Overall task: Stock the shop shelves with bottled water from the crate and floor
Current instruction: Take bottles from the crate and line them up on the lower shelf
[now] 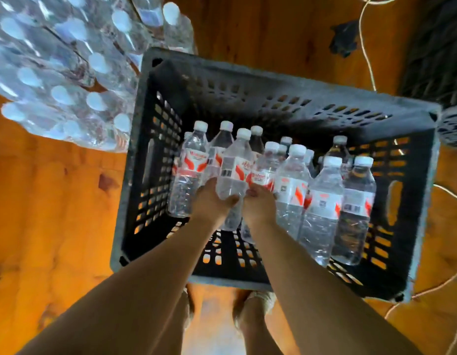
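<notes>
Crate of dark slatted plastic [248,83], mostly unemptied, a dozen-odd clear white-capped water bottles [322,201] unshelved; left hand [212,201] and right hand [259,204], fingers curled round one each.

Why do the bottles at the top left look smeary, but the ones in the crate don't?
Head view: the pack of bottles at the top left is blurred, probably by motion near the wide-angle edge; the bottles in the crate sit mid-frame and read sharper; the crate's rim bows from lens distortion; the floor glows orange.
</notes>
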Tool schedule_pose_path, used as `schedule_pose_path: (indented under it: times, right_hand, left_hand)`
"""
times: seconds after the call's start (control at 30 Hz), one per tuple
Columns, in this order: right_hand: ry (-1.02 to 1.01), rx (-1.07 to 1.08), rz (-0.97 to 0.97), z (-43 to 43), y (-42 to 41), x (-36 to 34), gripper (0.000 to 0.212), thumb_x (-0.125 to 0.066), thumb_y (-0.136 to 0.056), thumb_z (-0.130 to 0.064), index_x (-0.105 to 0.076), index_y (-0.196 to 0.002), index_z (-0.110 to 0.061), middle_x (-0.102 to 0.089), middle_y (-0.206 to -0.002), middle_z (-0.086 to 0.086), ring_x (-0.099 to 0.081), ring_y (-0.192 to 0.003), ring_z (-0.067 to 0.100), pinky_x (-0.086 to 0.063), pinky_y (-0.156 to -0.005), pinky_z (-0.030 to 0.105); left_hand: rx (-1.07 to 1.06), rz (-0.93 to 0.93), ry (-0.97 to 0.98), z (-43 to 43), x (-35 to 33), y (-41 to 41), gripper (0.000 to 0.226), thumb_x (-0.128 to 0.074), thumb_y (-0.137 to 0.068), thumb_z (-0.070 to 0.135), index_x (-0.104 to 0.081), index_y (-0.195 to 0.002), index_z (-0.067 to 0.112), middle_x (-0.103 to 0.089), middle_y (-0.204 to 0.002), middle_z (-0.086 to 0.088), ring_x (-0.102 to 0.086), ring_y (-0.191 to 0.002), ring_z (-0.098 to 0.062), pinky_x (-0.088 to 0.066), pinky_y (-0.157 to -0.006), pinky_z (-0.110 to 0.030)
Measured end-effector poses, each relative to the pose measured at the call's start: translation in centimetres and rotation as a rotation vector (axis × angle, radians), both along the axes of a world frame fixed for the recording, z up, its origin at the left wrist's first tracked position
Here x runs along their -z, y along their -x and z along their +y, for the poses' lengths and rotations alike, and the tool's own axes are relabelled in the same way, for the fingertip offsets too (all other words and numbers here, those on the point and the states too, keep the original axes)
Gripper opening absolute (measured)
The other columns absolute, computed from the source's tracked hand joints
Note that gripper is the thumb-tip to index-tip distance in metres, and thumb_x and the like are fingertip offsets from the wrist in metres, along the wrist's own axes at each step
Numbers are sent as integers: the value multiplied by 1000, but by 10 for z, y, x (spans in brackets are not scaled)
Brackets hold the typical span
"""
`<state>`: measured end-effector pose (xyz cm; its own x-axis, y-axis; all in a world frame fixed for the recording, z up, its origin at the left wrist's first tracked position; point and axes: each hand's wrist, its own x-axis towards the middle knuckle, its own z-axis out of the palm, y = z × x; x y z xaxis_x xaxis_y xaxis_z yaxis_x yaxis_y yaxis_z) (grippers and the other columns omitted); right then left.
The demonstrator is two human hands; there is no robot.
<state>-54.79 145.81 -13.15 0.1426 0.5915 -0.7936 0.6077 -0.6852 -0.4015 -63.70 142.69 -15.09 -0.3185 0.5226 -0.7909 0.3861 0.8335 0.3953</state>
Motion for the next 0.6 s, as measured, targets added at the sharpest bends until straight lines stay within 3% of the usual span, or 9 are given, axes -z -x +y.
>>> schedule_pose_path:
  times: [0.1, 0.23, 0.37, 0.43, 0.5, 0.6]
  right_hand:
    - [-13, 20, -38, 2, 4, 1, 31, -38, -96, -7, -58, -120, -8, -61, -117, 13, -58, -108, 28, -47, -96, 39]
    - [-22, 42, 15, -1, 1, 2, 31, -39, -95, -7, -59, -118, -11, -63, -111, 10, -59, -100, 25, -50, -92, 41]
    - [-2, 49, 158, -3, 1, -5, 32, -45, -96, -17, -55, -127, -20, -62, -112, 3, -54, -76, 12, -49, -77, 33]
    - [44, 60, 242, -2, 0, -17, 34, -49, -95, -20, -52, -129, -22, -58, -115, -6, -58, -92, 12, -45, -80, 28]
    - [65, 64, 301, -2, -1, -34, 31, -55, -92, -18, -56, -123, -18, -61, -118, -3, -58, -107, 16, -44, -84, 26]
    - [55, 115, 388, -1, 0, -67, 30, -60, -87, -8, -57, -116, -14, -64, -99, -6, -60, -93, 10, -46, -73, 20]
  left_hand:
    - [54, 43, 89, 3, 14, 2, 77, -71, -74, 49, -40, -135, 15, -50, -130, -11, -56, -110, -31, -47, -95, -40]
    - [-165, -142, 40, -1, 18, 7, 70, -79, -70, 32, -50, -130, 11, -57, -127, -7, -56, -113, -26, -47, -97, -37]
    - [-355, -360, 15, -12, 2, 19, 58, -79, -68, 23, -58, -120, 10, -64, -115, -7, -59, -107, -24, -49, -90, -36]
    - [-418, -473, 3, -17, -15, 23, 52, -75, -73, 15, -57, -122, 9, -64, -114, -8, -59, -103, -23, -46, -86, -32]
    - [-427, -552, -13, -21, -35, 30, 53, -70, -76, 9, -53, -126, 9, -63, -117, -7, -59, -104, -22, -43, -95, -38]
    - [-376, -617, -40, -21, -65, 45, 56, -66, -78, 3, -49, -130, 8, -59, -124, -11, -57, -112, -25, -40, -100, -44]
